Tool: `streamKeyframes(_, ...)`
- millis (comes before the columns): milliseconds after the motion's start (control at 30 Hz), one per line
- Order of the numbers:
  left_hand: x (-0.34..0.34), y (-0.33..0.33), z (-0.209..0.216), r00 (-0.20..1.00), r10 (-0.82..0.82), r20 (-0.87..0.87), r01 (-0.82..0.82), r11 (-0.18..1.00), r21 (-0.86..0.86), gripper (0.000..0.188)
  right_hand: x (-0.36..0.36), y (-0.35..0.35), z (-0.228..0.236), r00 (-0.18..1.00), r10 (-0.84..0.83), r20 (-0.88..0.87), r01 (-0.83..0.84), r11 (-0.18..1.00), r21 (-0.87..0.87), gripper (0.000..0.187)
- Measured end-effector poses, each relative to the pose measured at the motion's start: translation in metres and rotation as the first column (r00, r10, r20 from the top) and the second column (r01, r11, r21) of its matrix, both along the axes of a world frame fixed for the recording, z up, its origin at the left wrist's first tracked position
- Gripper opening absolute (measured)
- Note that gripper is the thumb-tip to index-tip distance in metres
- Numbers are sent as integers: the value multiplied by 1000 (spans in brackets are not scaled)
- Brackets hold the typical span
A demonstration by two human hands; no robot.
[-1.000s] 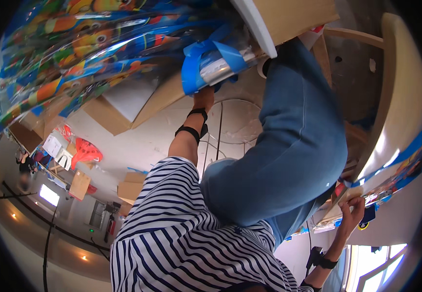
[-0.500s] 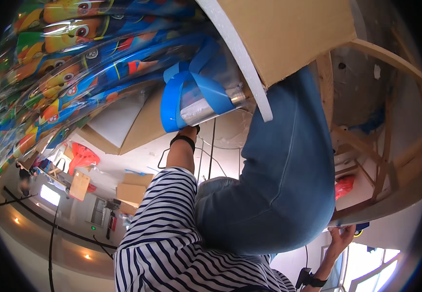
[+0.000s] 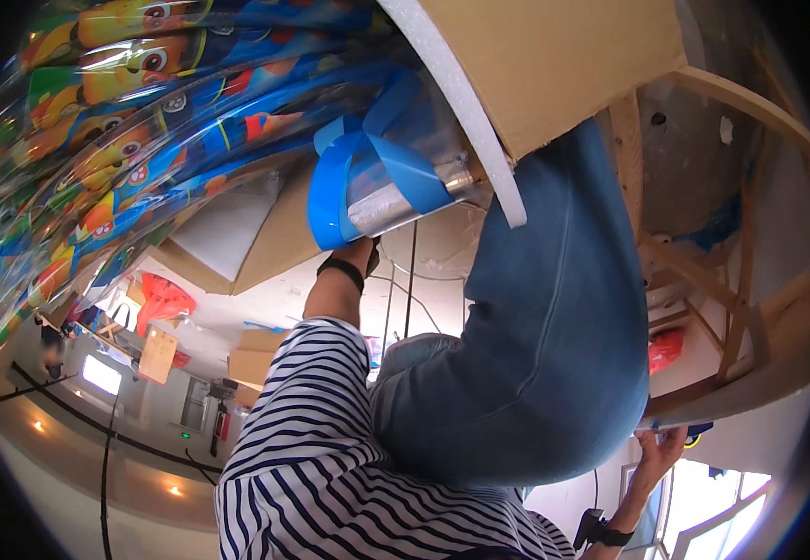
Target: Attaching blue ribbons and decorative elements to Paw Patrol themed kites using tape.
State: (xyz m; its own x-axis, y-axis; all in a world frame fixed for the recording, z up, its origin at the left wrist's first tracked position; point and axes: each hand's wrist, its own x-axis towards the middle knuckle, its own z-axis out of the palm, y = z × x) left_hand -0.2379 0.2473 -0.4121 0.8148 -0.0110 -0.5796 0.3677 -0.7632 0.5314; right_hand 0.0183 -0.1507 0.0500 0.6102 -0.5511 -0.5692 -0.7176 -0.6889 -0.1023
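My left hand [image 3: 356, 252] reaches up under a looped blue strip [image 3: 330, 191] and a silvery cylinder in clear plastic [image 3: 381, 207]. Its fingers are hidden there, so I cannot see whether it grips anything. A black band circles that wrist. Beside the strip, glossy clear plastic printed with cartoon dogs [image 3: 134, 149] fills the upper left. At the lower right, my right hand [image 3: 659, 455] has its fingertips, apart, at the rim of a curved pale board [image 3: 750, 397]. A small blue and yellow thing lies partly hidden behind those fingers.
A cardboard panel [image 3: 554, 65] with a white foam edge [image 3: 479, 131] juts in from above. My bent knee in jeans [image 3: 554, 327] takes up the middle. Wooden struts [image 3: 704, 271] and a red bag [image 3: 666, 348] show at right; more cardboard boxes [image 3: 253, 359] stand at left.
My left forearm and hand have shifted slightly left. The right hand stays at the board's rim, and the strip and printed plastic look nearly the same.
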Motion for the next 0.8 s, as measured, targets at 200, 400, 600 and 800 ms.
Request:
streamKeyframes(200,27,2,54,995,-67,-68,58,990,-129,20,5,-18,-6,956,290,-32,-284,950,125,36)
streamKeyframes(400,103,38,216,666,174,-725,-738,291,-608,16,-2,-22,-10,944,323,68,-330,935,133,32)
streamKeyframes(600,138,63,349,756,154,-636,-652,91,-753,13,-10,-33,-18,923,325,204,-365,908,204,29)
streamKeyframes(800,152,33,452,893,-143,-426,-374,289,-881,12,-4,50,32,777,447,443,-595,752,284,27)
